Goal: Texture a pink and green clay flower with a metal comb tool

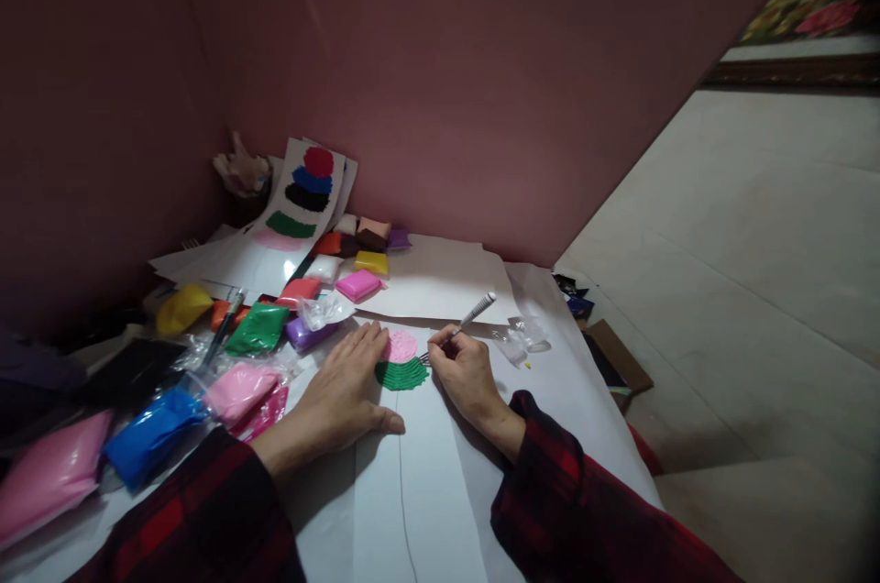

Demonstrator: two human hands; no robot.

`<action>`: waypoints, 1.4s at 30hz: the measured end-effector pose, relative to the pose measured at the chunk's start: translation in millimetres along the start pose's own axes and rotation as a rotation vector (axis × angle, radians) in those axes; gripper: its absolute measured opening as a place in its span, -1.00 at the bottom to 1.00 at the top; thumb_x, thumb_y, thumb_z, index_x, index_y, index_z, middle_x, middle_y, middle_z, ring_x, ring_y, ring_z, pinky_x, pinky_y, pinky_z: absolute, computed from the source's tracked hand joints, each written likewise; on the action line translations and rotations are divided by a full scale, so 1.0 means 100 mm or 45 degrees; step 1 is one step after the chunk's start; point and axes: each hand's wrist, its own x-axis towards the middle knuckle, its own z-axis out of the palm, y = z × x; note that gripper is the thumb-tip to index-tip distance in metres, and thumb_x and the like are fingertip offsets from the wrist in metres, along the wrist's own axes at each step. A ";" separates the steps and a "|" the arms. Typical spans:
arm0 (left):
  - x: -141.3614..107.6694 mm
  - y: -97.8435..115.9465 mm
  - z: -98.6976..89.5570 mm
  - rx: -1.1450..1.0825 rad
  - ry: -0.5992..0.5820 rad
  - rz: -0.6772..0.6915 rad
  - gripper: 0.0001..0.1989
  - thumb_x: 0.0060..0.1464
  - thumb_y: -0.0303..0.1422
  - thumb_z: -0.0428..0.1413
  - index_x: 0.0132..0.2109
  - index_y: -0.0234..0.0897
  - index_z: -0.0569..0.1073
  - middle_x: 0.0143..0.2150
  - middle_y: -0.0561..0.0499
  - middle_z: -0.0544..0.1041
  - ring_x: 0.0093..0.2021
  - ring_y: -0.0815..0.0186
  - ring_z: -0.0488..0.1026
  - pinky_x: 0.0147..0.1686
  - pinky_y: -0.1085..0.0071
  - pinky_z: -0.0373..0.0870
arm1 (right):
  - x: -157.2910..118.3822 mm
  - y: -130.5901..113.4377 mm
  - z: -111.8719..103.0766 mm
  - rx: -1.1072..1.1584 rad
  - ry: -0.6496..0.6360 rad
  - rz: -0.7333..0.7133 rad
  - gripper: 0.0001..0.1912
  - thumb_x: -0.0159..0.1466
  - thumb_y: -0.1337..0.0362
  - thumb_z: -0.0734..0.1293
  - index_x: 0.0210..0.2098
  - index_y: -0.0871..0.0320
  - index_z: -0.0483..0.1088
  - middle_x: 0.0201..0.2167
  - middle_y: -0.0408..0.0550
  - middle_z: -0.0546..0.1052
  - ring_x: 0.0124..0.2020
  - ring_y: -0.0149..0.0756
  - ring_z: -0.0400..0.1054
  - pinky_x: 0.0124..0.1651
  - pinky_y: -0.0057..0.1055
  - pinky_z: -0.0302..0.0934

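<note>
A white paper strip with a drawn line down it lies in front of me. Near its top are a round pink clay piece and, just below it, a ridged green clay piece. My left hand rests on the paper left of the clay, fingers stretched out and thumb apart. On the other side my right hand is closed around a fork with a striped handle. Its tines are at the right edge of the green clay; whether they press into it I cannot tell.
Several clay packets, among them a blue packet and a green packet, crowd the left side. A sheet with coloured shapes leans at the back wall. Crumpled clear plastic lies at the right, near the table edge.
</note>
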 end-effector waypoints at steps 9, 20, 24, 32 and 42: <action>-0.01 -0.02 0.01 0.018 0.006 0.006 0.06 -0.25 -0.10 0.35 0.35 -0.29 0.09 0.45 -0.30 -0.05 0.44 -0.10 -0.20 0.35 -0.03 -0.14 | 0.00 -0.02 -0.01 0.105 -0.001 0.025 -0.87 0.14 0.31 0.25 -0.52 0.18 0.37 -0.63 -0.17 0.43 -0.60 -0.39 0.29 -0.45 -0.46 0.19; 0.01 -0.01 0.01 0.019 0.004 -0.008 0.10 -0.28 -0.17 0.38 0.36 -0.41 0.10 0.43 -0.36 -0.06 0.43 -0.13 -0.20 0.36 -0.04 -0.14 | 0.01 -0.01 0.01 0.011 0.030 0.041 -0.84 0.16 0.32 0.24 -0.53 0.19 0.37 -0.63 -0.15 0.43 -0.59 -0.38 0.28 -0.43 -0.44 0.18; 0.02 -0.06 0.07 -0.007 0.028 0.016 0.14 -0.35 -0.11 0.41 0.35 -0.40 0.12 0.43 -0.37 -0.04 0.43 -0.15 -0.17 0.34 -0.08 -0.12 | 0.00 0.02 0.00 0.103 0.095 0.048 -0.84 0.23 0.27 0.26 -0.44 0.19 0.37 -0.60 -0.19 0.39 -0.57 -0.39 0.26 -0.45 -0.45 0.18; -0.04 0.00 0.11 -0.200 0.884 0.399 -0.72 0.17 -0.27 0.12 0.00 -0.25 0.47 -0.05 -0.18 0.57 0.02 0.02 0.46 0.02 0.03 0.35 | -0.25 -0.15 -0.09 0.043 0.096 -0.569 -0.60 0.37 0.40 0.14 0.19 0.17 0.15 -0.32 -0.07 0.46 -0.38 -0.35 0.39 -0.25 -0.38 0.35; -0.23 0.30 0.01 -0.480 0.735 0.912 -0.84 0.19 -0.55 0.01 -0.24 -0.24 0.44 -0.40 0.02 0.42 -0.43 0.36 0.38 -0.47 0.48 0.30 | -0.47 -0.29 -0.03 -0.105 -0.203 -0.834 -0.18 0.31 0.37 0.15 0.40 0.39 -0.42 -0.40 -0.02 0.51 -0.52 -0.28 0.31 -0.47 -0.38 0.28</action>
